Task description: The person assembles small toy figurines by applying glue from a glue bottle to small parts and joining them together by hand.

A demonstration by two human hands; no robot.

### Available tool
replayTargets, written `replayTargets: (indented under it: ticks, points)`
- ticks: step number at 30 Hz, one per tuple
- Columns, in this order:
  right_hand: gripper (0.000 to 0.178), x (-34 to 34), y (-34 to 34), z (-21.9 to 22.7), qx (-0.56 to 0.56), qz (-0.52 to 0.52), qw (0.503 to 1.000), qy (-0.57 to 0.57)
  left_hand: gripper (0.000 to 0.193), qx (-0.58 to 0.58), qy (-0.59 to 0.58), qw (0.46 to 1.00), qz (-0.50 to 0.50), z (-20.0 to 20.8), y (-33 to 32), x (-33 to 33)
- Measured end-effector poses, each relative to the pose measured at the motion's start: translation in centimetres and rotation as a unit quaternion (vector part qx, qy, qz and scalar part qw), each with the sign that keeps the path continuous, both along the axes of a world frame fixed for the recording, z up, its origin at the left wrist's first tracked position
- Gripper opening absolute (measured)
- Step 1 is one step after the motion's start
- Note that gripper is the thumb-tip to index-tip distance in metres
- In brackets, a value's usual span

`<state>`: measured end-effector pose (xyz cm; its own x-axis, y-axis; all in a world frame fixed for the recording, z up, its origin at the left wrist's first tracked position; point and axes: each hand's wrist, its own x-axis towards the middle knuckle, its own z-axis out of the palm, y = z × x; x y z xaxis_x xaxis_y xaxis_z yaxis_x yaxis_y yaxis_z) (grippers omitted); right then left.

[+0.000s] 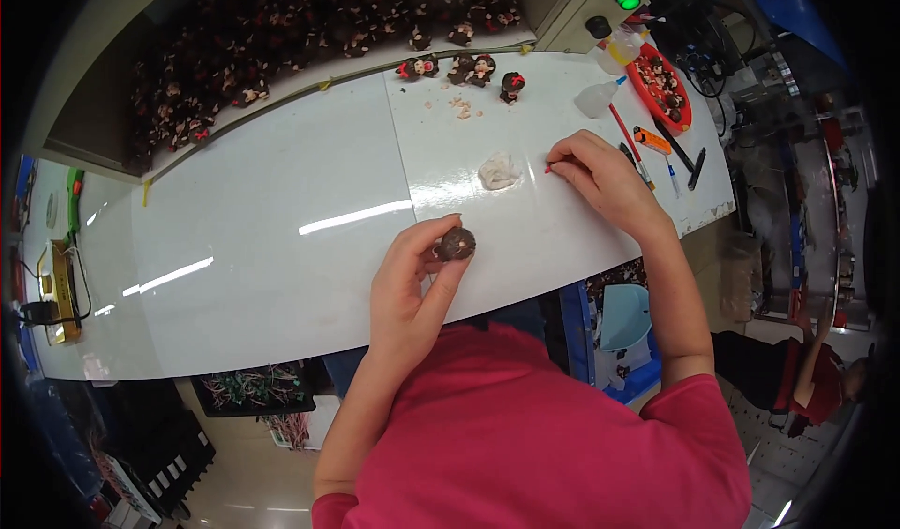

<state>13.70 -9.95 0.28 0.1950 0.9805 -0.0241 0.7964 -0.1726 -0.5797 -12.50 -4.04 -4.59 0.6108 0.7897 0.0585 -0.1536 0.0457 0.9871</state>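
Observation:
Near the table's front edge, my left hand (411, 281) is closed round a dark brown doll head (457, 244), its thumb and fingers on either side. Farther right, my right hand (605, 178) pinches a tiny red piece (549, 167) between thumb and fingertips, just above the white tabletop (356, 267). A crumpled white wad (500, 171) lies between the hands, touched by neither. Beyond it are small peach-coloured bits (460, 108) and several little brown dolls with red bows, one standing apart (512, 87).
A machine opening (309, 32) heaped with dolls lines the far side. To the right stand a squeeze bottle (594, 101) and a red tray (687, 117) of small parts, with an orange tool (652, 140) and pens nearby. Another person (797, 379) is at far right.

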Motion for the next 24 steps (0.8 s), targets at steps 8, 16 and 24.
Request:
replayTargets:
  ticks: [8, 16, 24]
  points:
    - [0.011, -1.6, 0.4, -0.1, -0.032, -0.024, 0.994, 0.099, 0.032, -0.047, -0.020, 0.999, -0.005, -0.4, 0.2, -1.1]
    - [0.011, -9.2, 0.8, 3.1, -0.006, 0.042, 0.924, 0.380, 0.033, -0.013, 0.017, 1.000, -0.012, -0.3, 0.3, -1.4]
    - [0.012, -10.4, 1.1, 2.5, 0.015, 0.050, 0.944, 0.325, 0.032, 0.007, 0.005, 1.000, -0.006, -0.2, 0.4, -1.8]
